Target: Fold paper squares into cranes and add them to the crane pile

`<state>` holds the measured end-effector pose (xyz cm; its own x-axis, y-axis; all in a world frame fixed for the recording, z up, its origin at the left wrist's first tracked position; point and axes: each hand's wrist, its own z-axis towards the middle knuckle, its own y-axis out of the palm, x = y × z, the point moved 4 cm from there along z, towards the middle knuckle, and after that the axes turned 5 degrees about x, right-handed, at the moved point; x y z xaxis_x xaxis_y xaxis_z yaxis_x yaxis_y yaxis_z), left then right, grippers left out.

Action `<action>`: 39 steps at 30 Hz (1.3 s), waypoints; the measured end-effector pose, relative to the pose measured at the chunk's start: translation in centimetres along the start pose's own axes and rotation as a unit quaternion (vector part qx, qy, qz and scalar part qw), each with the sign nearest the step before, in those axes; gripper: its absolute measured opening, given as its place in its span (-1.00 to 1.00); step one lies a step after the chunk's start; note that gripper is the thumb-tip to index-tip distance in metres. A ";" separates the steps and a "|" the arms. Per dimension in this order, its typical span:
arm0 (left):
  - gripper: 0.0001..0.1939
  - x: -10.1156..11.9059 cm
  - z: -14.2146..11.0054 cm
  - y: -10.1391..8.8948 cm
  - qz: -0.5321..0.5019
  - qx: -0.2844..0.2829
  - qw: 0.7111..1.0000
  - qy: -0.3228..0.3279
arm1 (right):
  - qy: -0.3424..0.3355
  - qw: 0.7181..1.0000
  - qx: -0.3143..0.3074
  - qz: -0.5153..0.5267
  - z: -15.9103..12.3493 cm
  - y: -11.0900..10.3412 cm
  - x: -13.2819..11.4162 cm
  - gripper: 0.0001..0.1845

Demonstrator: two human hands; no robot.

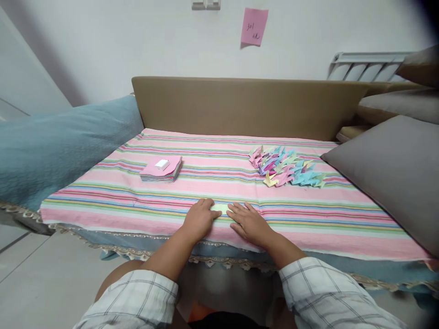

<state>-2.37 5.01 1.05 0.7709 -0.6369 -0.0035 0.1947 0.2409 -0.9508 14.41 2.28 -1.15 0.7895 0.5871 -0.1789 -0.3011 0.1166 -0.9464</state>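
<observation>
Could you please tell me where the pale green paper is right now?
In the head view, the pale green paper lies below centre on the striped cloth, between the left hand and right hand.

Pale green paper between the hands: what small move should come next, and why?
Probably a light press along the pale green paper with the right hand, the left hand steadying the other end. The paper appears to lie flat on the striped cloth, with a hand at either end, so smoothing it seems easier than lifting it.
</observation>
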 end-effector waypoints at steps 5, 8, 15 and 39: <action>-0.76 -0.2 0.0 -0.1 -0.016 -0.009 0.999 -0.043 | 0.001 1.000 -0.003 0.002 0.0 0.0 0.0 -0.54; -0.78 -0.8 0.0 -0.6 -0.021 -0.020 0.997 -0.073 | 0.001 1.000 0.001 0.004 0.0 0.0 0.0 -0.53; -0.78 -0.9 -0.1 -1.5 -0.003 0.092 0.993 -0.067 | 0.001 1.000 0.002 0.002 0.2 -0.2 0.0 -0.55; -0.85 2.6 2.5 1.1 0.002 0.016 1.000 0.006 | 0.176 0.973 0.135 0.057 -0.7 -3.6 4.0 -0.76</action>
<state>1.35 5.50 0.77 0.7651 -0.6438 -0.0116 0.2103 0.2668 -0.9405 19.00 3.65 1.32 0.8628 0.3033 -0.4045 -0.4895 0.3009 -0.8185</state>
